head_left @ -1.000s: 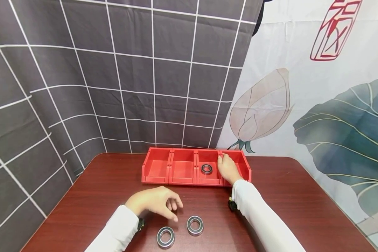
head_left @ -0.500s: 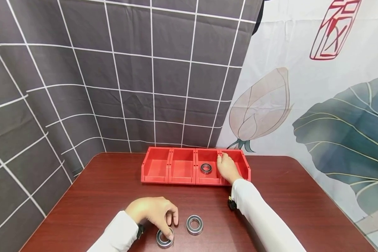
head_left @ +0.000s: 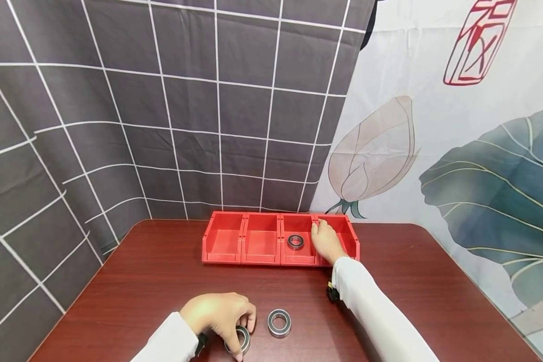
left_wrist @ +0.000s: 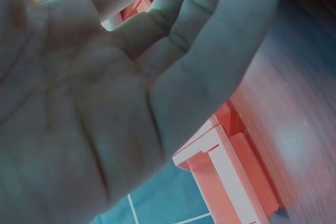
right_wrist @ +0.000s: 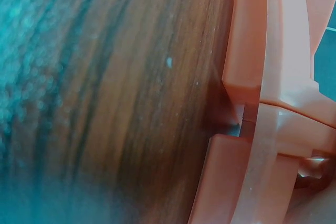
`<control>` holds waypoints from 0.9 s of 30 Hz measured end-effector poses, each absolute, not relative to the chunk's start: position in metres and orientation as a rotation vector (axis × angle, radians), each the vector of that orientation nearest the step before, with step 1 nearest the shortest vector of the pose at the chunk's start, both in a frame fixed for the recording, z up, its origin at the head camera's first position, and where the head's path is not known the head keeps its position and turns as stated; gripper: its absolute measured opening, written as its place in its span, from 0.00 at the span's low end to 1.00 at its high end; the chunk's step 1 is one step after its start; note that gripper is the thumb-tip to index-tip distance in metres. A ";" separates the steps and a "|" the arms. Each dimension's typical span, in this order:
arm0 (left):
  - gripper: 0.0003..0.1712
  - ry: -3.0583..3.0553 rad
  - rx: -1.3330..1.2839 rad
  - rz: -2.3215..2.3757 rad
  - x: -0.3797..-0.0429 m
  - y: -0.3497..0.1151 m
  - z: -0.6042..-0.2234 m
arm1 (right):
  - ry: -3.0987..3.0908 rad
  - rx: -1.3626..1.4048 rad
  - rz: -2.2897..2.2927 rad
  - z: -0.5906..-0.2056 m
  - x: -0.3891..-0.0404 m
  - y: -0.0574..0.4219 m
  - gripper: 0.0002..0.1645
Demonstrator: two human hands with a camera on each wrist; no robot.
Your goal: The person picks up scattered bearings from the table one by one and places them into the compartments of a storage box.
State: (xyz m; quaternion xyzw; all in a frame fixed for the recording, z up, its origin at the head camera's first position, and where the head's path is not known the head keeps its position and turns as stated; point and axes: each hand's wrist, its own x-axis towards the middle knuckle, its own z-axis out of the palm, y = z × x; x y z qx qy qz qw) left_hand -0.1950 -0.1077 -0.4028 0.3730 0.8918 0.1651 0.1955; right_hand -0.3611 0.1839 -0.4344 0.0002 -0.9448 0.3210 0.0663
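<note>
A silver-and-black bearing appears to lie flat on a red-brown table, near seven o'clock from a row of four red bins. The person's left hand, set at the bearing's eleven o'clock, pinches it with thumb and fingers on opposite rims. A second bearing rests loose on the tabletop at two o'clock from the first. Beyond it, at twelve o'clock, a third bearing lies inside the third bin from the left. Farther right, toward one o'clock from the loose piece, the right hand is at the divider between the third and fourth bins; its fingertips are partly hidden, and whether they grip anything cannot be told. A white sleeve extends toward five o'clock.
</note>
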 end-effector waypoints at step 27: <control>0.24 2.564 1.176 0.332 -0.196 -0.108 -0.406 | -2.836 -0.003 0.964 -0.434 -0.360 0.183 0.32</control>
